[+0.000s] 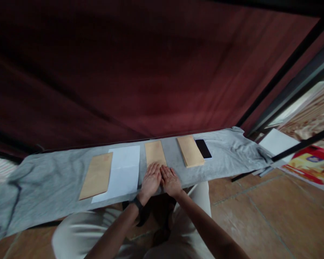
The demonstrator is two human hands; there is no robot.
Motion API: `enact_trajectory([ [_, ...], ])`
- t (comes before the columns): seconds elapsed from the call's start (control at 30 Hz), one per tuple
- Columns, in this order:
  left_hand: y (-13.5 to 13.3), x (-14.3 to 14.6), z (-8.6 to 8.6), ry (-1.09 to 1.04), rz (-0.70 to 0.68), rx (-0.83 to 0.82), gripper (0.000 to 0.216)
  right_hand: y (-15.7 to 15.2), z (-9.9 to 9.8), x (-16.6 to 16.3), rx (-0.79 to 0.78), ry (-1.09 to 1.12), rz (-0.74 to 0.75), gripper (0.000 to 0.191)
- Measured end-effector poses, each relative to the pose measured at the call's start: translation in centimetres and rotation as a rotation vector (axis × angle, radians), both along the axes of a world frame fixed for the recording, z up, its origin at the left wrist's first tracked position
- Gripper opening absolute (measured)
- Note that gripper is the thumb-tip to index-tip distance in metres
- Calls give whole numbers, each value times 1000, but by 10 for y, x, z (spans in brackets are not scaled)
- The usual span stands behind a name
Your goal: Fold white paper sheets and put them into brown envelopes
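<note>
My left hand (150, 182) lies flat on the near end of a brown paper envelope (154, 151), its fingers stretched forward. Beside it my right hand (172, 181) rests flat too, fingertips on the same end; the fingers of both hands nearly meet. Neither hand grips anything. The envelope's near edge is hidden under them. To the left, another brown envelope (96, 175) partly overlaps a white sheet of paper (125, 169). A stack of brown envelopes (190, 151) lies to the right of my hands.
A dark-screened phone (203, 148) lies against the right side of the stack. A grey cloth (226, 158) covers the narrow bench, with a dark red curtain (151, 82) behind it. Black metal bars (280, 77) and a red printed box (310, 165) stand at the right.
</note>
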State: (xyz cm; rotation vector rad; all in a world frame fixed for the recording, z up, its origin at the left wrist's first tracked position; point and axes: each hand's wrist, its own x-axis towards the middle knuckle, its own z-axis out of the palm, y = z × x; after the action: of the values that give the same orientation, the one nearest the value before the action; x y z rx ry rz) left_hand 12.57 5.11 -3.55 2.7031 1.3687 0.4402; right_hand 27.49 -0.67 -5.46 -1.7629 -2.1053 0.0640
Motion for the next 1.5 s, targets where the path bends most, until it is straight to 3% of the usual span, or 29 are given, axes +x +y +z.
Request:
enact_trajectory([
  [0.17, 83, 32, 19, 73, -64, -25, 56, 1, -4, -3, 73, 33, -4, 54],
  [0.3, 135, 45, 14, 109, -53, -72, 57, 1, -8, -5, 126, 57, -9, 54],
  [0.43, 157, 52, 1, 108, -47, -77, 56, 1, -12, -6, 142, 72, -23, 56],
  [0.57, 153, 50, -10, 91, -72, -73, 57, 1, -12, -7, 135, 85, -29, 57],
  [0.7, 133, 39, -19, 41, -152, -49, 57, 0, -8, -7, 110, 87, -22, 56],
  [1.07, 69, 1, -22, -1, -247, -55, 55, 0, -9, -6, 105, 39, -15, 55],
  [1.5, 56, -2, -18, 12, -206, -33, 54, 1, -17, -5, 127, -5, -11, 51],
])
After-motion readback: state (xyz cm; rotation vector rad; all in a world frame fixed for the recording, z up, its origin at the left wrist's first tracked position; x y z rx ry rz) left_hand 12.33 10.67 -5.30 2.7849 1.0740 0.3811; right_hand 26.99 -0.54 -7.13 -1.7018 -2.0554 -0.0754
